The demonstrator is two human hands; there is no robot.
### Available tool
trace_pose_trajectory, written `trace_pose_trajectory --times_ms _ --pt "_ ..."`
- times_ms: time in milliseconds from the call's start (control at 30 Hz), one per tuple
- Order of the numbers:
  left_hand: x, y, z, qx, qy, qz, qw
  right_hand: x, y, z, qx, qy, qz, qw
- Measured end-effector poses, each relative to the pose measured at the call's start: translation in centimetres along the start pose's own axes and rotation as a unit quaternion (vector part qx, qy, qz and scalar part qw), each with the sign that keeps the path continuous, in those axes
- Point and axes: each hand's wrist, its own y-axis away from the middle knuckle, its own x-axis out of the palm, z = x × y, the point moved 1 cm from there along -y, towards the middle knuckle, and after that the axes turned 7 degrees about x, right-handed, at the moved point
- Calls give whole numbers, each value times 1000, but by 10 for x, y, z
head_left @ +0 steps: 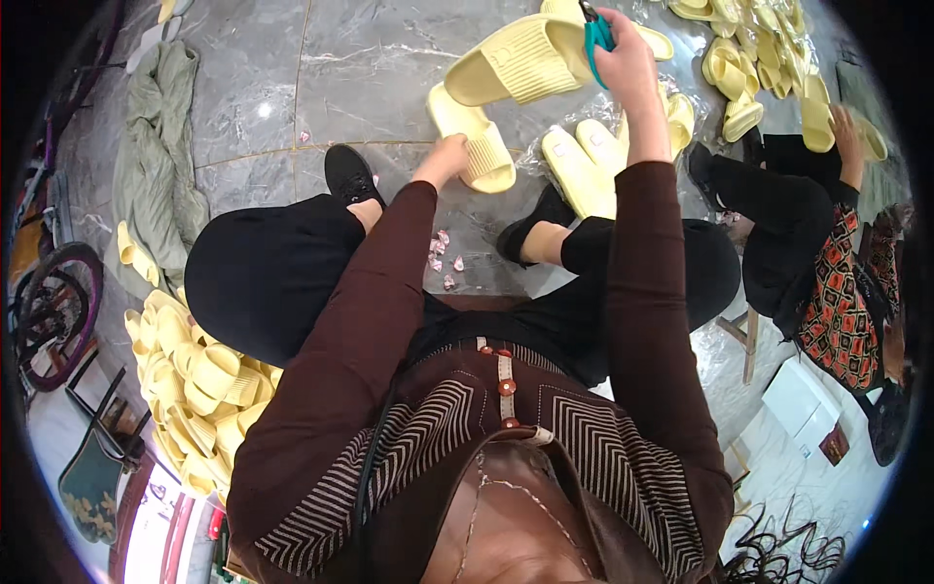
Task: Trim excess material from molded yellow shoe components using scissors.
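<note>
My left hand [447, 159] is closed on the strap edge of a pale yellow slide slipper [471, 136], which is low over the floor. Closed in my right hand [628, 63] are teal-handled snips [597, 47], their dark end pointing away from me. Another yellow slipper [520, 60] with a ribbed strap is tilted, its near end against the right hand and the snips; whether those fingers grip it too is hidden. Just below the right hand, a pair of yellow slippers [584, 161] lies near my shoe, with clear plastic around it.
A heap of yellow slippers [199, 380] is at my left. More slippers [754, 58] lie at the far right, near a co-worker's hand [848, 146] that touches one. Small pinkish scraps [446, 255] dot the floor between my feet. Grey-green cloth [156, 156] lies at the left.
</note>
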Motion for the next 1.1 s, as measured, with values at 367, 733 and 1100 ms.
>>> trace_pose_trajectory --times_ms 367,733,1100 --pt "-139 36 -138 314 -228 27 921 -45 -26 -30 32 -4 172 985" --pt "-207 92 -154 379 -200 19 904 -11 3 -37 184 -474 249 824" --pt "-229 141 -175 198 427 -30 882 -40 -4 -34 165 -546 113 814"
